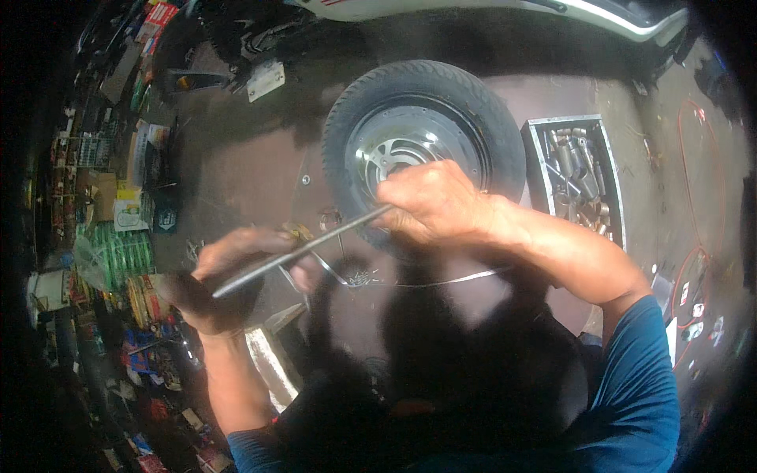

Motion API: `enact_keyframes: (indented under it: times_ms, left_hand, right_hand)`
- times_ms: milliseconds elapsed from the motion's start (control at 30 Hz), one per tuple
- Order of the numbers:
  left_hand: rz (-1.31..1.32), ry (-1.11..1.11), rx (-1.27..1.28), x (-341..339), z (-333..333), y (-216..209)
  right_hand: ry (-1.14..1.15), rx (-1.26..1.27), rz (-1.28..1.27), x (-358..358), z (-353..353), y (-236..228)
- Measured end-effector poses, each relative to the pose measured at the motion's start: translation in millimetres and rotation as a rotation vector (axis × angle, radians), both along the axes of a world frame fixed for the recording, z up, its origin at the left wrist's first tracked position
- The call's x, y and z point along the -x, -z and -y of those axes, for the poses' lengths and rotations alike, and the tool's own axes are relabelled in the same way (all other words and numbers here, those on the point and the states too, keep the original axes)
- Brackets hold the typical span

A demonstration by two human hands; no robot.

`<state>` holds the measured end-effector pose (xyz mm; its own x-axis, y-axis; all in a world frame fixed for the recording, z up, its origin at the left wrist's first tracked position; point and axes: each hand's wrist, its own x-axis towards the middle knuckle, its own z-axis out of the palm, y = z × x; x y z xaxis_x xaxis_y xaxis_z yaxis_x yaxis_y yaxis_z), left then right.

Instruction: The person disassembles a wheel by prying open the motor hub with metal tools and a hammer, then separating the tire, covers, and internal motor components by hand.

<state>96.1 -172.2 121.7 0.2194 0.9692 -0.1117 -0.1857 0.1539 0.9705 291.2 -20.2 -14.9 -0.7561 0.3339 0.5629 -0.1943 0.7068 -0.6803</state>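
Note:
A small wheel with a black tyre (473,98) and a silver metal hub (402,146) lies flat on the floor. My right hand (434,201) rests on its near rim, shut on the upper end of a long grey metal bar (300,252). The bar slants down to the left, where my left hand (229,272) grips its lower end; that hand is blurred. A thin bent wire (441,280) and small metal bits (359,277) lie just below the wheel.
A metal tray (603,146) of sockets and tool pieces sits right of the wheel. Packaged parts and clutter line the left edge (126,236). A white vehicle body (568,12) spans the top. Red cable (690,260) loops at the right.

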Motion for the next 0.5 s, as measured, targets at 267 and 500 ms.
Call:
enact_keyframes:
  times_ms: [267, 500]
  left_hand:
    - [0.26, -0.688, -0.417, -47.8, -110.2, 1.6]
    - [0.003, -0.927, -0.635, -40.4, -213.4, 19.1]
  right_hand:
    - [0.081, 0.147, 0.111, 1.7, -39.0, 6.3]
    - [0.807, 0.496, 0.511, -45.4, -126.8, 49.4]
